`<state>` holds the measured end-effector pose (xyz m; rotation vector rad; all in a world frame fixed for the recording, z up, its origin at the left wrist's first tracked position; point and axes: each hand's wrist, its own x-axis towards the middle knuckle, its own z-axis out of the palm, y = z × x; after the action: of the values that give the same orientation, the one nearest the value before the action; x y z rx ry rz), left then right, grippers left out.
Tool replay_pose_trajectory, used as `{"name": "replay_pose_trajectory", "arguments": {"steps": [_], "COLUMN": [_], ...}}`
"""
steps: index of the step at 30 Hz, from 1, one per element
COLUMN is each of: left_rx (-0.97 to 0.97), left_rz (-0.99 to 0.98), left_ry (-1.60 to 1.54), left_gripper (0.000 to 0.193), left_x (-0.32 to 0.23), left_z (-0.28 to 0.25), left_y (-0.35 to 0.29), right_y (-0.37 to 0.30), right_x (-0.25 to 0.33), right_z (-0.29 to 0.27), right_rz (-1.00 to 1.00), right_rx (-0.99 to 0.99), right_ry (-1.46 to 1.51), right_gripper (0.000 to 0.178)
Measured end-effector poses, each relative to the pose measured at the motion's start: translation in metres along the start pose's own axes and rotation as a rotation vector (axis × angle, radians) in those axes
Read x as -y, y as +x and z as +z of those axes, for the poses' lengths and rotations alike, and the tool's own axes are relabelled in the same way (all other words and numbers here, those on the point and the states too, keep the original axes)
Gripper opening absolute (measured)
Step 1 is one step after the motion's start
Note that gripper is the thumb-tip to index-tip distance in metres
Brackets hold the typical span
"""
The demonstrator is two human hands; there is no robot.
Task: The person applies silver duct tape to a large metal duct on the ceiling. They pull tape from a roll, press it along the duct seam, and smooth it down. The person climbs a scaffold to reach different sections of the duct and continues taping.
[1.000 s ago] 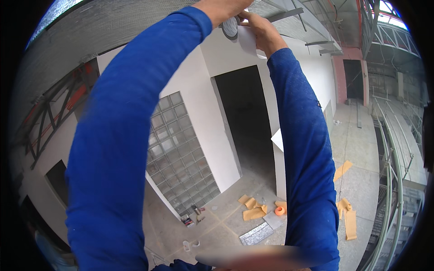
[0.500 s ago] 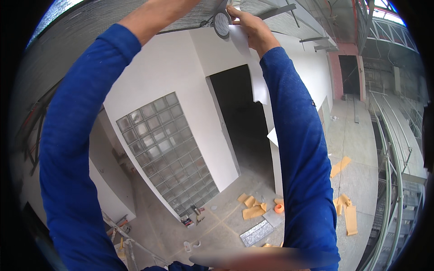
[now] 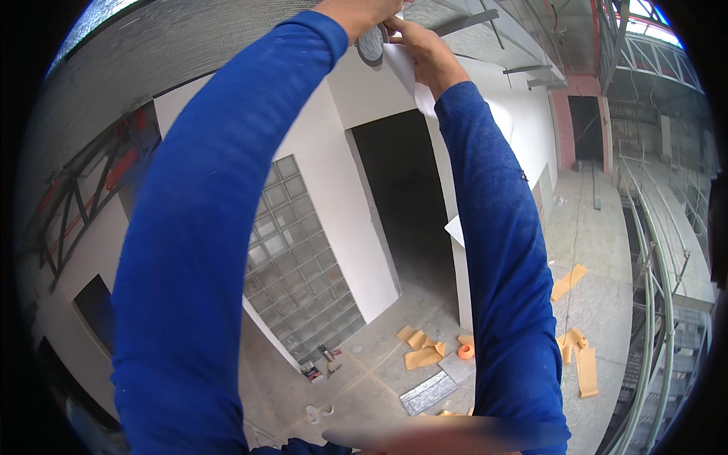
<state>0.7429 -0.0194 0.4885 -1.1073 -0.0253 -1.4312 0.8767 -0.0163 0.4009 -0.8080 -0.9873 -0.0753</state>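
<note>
Reaching high in blue sleeves [image 3: 186, 227], the person grasps a grey tape roll [image 3: 371, 48] by its right edge with the right hand's [image 3: 428, 54] bent fingers, a white strip [image 3: 403, 72] hanging beside it; the left hand [image 3: 360, 14] covers the roll's top, its fingers too hidden for me to tell their state. Below, an orange roll [image 3: 465, 352], a silvery panel [image 3: 430, 393] and tan sheets [image 3: 425, 356] lie on the floor [image 3: 356, 387], more toward its right edge, by the railing [image 3: 670, 318]. Farther off is a pinkish wall [image 3: 563, 125].
</note>
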Motion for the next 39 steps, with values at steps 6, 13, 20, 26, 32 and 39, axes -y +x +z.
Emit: {"name": "replay_pose_trajectory", "arguments": {"steps": [6, 13, 20, 26, 32, 39], "left_rx": [0.101, -0.029, -0.077, -0.093, -0.107, -0.077], "left_rz": [0.016, 0.157, 0.194, 0.214, 0.222, 0.281], "left_ry": [0.019, -0.04, 0.006, 0.005, -0.011, 0.043], "left_gripper": [0.06, 0.052, 0.037, 0.027, 0.027, 0.032], "left_x": [-0.011, 0.0, -0.003, -0.003, 0.001, 0.02], "left_z": [0.019, 0.028, 0.042, 0.044, 0.035, 0.005], "left_y": [0.004, -0.004, -0.002, -0.003, -0.005, -0.022], "right_y": [-0.003, -0.002, -0.002, -0.026, -0.043, -0.057], "right_x": [-0.002, -0.01, -0.011, -0.002, -0.034, -0.084], "right_z": [0.005, 0.02, 0.027, 0.032, 0.049, 0.045], "right_rz": [0.02, -0.018, -0.051, -0.052, 0.005, -0.012], "right_rx": [-0.03, -0.261, -0.321, -0.385, -0.408, -0.358], "right_ry": [0.097, 0.16, 0.083, 0.066, 0.062, -0.038], "right_gripper": [0.072, 0.059, 0.061, 0.06, 0.053, 0.058]}}
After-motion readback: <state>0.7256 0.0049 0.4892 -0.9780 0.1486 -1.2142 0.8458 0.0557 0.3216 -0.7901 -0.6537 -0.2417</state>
